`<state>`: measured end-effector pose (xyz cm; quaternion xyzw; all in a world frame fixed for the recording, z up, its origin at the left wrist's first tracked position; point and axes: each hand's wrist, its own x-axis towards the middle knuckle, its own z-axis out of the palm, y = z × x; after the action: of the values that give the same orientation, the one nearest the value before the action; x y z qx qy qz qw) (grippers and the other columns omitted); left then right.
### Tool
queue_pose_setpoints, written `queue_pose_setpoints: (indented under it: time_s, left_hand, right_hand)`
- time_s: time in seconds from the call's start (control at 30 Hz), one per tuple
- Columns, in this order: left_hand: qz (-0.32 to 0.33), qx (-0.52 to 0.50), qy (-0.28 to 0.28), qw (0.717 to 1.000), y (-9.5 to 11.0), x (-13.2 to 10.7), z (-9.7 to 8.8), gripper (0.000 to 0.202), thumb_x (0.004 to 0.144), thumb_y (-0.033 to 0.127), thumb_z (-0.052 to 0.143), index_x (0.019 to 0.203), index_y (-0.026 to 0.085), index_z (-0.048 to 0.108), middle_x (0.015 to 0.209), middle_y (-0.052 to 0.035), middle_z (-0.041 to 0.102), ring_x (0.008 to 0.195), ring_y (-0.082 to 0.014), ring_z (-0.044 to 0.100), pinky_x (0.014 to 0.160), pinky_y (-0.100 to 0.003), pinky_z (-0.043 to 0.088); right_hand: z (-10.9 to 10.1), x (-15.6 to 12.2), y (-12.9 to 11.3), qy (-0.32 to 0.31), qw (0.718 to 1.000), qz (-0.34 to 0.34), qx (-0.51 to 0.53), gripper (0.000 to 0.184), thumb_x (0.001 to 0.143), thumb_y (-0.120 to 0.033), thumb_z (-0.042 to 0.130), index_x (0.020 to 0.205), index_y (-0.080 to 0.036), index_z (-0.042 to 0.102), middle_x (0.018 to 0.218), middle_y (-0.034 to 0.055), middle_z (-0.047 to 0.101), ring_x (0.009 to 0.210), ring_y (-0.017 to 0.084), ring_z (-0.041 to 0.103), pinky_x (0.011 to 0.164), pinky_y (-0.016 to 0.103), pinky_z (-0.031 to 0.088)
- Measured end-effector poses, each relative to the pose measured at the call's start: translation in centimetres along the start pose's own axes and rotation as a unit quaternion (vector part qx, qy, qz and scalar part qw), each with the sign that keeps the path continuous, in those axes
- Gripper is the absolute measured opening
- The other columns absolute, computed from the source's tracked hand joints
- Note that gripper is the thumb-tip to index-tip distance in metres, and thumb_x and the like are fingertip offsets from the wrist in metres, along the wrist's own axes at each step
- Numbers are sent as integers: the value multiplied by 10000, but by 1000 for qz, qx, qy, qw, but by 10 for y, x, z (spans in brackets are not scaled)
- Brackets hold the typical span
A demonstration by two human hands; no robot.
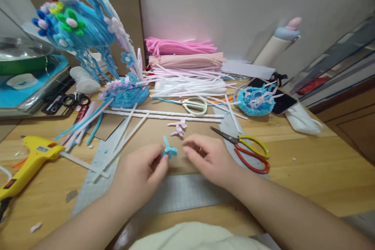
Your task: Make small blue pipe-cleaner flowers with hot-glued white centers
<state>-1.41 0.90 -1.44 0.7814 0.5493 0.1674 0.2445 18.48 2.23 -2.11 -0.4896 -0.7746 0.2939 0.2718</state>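
Observation:
My left hand (140,174) pinches a small blue pipe-cleaner piece (169,150), twisted into a little knot with an end sticking up. My right hand (208,157) hovers just to the right of it, fingers curled loosely inward, and I cannot make out anything in them. Both hands are over a grey cutting mat (181,193) and brown cardboard on the wooden table (316,164). Two small pale purple twisted pieces (178,129) lie just beyond my hands.
Red-and-yellow scissors (249,150) lie right of my right hand; white scissors (191,105) further back. A yellow glue gun (27,160) lies at left. A tall blue pipe-cleaner sculpture (84,31), stacks of pink and white pipe cleaners (184,66), a blue woven disc (254,101) on a phone.

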Motion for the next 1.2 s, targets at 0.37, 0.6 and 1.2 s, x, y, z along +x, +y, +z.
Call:
queue_pose_setpoints:
  time_s: [0.37,0.6,1.2]
  left_hand:
    - [17,67,24,997,-14,22,-1,234,838,282,465,617,208,457,650,4,503,650,-183,490,579,-274,309]
    - [-27,-30,81,996,-6,11,-3,225,851,411,476,778,201,503,644,28,485,606,-157,479,561,-257,353]
    - [-52,-401,-82,911,24,-13,9,262,827,364,531,646,176,517,594,36,441,571,-115,406,555,-234,329]
  right_hand:
    - [-88,29,112,213,921,296,-133,93,624,-141,623,672,-187,557,631,21,558,646,195,520,625,307,341]
    - [-65,36,84,232,949,204,62,242,653,-154,538,878,-210,468,689,-40,499,534,114,496,551,259,400]
    - [-3,-1,-15,255,887,-4,385,334,786,-192,525,1040,-308,342,855,-40,458,568,97,539,501,248,487]
